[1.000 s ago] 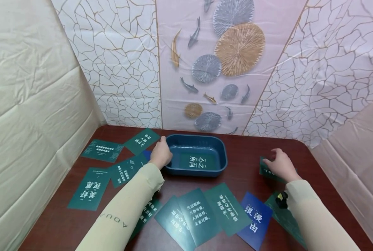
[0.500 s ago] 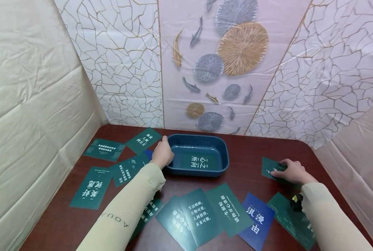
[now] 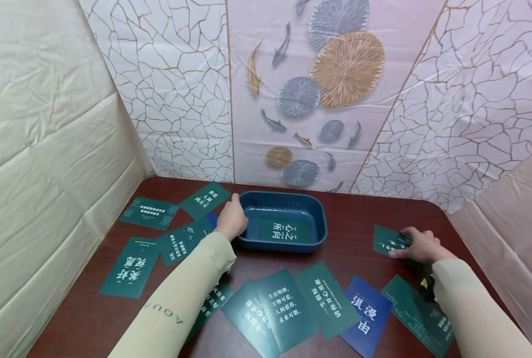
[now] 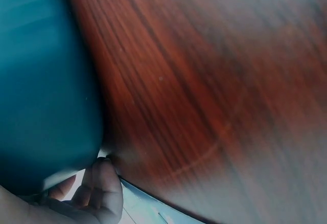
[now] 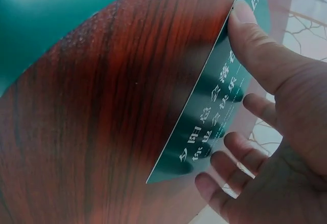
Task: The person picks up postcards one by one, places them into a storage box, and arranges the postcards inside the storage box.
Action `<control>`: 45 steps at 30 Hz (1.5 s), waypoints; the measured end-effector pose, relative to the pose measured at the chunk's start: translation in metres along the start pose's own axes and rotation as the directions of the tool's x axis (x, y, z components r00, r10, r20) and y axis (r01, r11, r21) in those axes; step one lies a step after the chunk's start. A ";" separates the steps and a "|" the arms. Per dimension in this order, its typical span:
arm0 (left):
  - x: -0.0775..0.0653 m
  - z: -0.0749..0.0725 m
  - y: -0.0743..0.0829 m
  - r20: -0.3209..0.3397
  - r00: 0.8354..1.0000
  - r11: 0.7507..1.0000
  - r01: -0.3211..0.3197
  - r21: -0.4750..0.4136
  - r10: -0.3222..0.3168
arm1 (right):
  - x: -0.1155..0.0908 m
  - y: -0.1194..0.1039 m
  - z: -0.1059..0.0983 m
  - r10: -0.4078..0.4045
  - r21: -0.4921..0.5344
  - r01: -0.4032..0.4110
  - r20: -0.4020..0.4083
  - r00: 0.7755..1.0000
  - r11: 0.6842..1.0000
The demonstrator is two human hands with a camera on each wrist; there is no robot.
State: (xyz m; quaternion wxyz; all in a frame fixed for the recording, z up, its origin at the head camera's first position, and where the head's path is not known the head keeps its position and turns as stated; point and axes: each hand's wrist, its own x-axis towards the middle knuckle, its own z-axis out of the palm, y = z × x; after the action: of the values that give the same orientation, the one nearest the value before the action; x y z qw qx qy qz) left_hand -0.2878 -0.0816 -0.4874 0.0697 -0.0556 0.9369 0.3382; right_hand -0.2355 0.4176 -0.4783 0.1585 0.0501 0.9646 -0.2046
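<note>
Having lowered, right hand (image 3: 420, 247) touches green card (image 3: 387, 239).

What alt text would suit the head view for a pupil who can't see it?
A person's left hand grips a blue tray holding a green card; the right hand touches another green card toward the right of a red-brown table. More cards, mostly green, lie around.

Card (image 3: 385, 239) partly behind fingers (image 3: 411, 231), sleeves (image 3: 169, 301) cropped
</note>
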 end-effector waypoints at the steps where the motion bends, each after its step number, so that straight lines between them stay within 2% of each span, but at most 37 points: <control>1: 0.000 0.000 0.000 0.000 1.000 1.000 0.000 -0.001 0.000 | 0.000 0.000 0.000 0.005 0.003 -0.005 -0.002 1.000 1.000; 7: 0.001 0.001 -0.002 0.001 1.000 1.000 -0.003 -0.006 0.003 | 0.001 0.003 0.001 0.054 0.010 -0.054 -0.027 0.998 0.999; 27: -0.004 -0.002 0.003 0.005 1.000 1.000 0.006 0.000 -0.006 | -0.017 0.004 0.000 0.124 -0.104 -0.137 -0.123 0.985 0.985; 32: -0.005 -0.003 0.004 0.011 1.000 1.000 0.019 -0.004 -0.019 | -0.017 0.008 -0.002 0.087 -0.103 -0.103 -0.147 0.985 0.989; 37: -0.002 -0.001 0.004 0.020 0.999 0.999 0.033 -0.006 -0.033 | -0.015 0.006 -0.006 0.010 -0.071 -0.024 -0.193 0.981 0.997; 41: -0.001 -0.001 0.003 0.024 0.999 0.999 0.028 -0.016 -0.028 | -0.015 -0.006 -0.010 -0.048 -0.032 0.042 -0.221 0.974 0.999; 45: -0.001 -0.001 0.002 0.027 0.999 0.999 0.028 -0.019 -0.027 | -0.015 -0.028 -0.015 -0.104 -0.015 0.103 -0.249 0.963 0.995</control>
State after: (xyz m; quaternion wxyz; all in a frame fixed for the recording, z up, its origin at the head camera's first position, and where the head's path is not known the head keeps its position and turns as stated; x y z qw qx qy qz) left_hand -0.2871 -0.0810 -0.4851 0.0865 -0.0646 0.9316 0.3471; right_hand -0.2299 0.3981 -0.4494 0.0251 0.0248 0.9784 -0.2038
